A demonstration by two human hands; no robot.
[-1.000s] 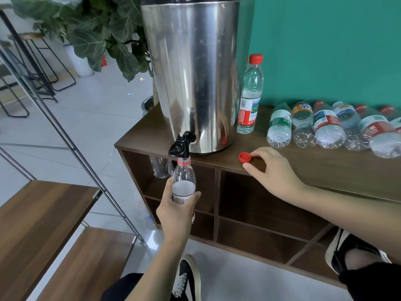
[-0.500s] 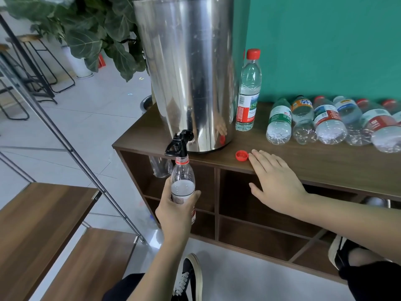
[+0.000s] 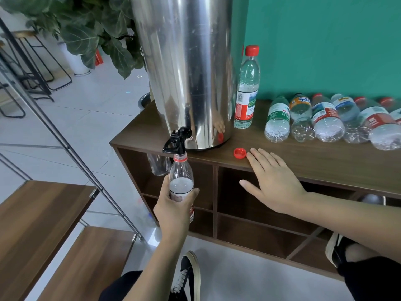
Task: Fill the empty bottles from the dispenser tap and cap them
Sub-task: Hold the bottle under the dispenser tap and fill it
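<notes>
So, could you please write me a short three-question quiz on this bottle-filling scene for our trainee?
1. True or false: the loose red cap lies on the cabinet top.
2. Which hand holds the bottle under the tap?
A. left hand
B. right hand
3. Fill in: the capped bottle beside the steel dispenser stands ____.

Key: 1 true; 2 A; 3 upright.
</notes>
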